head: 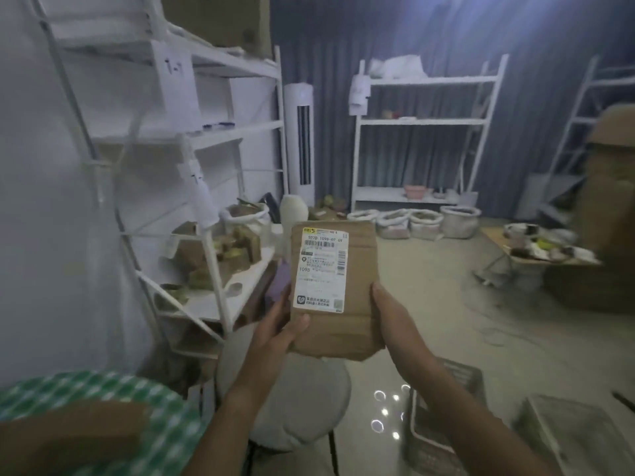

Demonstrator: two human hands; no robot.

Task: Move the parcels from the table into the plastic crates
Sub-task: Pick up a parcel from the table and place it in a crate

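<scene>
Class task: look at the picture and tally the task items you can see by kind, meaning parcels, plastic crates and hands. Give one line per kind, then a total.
Parcels: 2, one held up, one on the checked table
Plastic crates: 2
Hands: 2, left hand, right hand
Total: 6

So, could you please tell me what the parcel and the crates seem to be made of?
Parcel: brown corrugated cardboard, matte, with visible ridges and a white, apparently paper label. Crates: probably moulded plastic, pale grey, judging by their lattice walls; blur hides the finish.

Both forearms bare, no sleeves; hands ungloved.
</scene>
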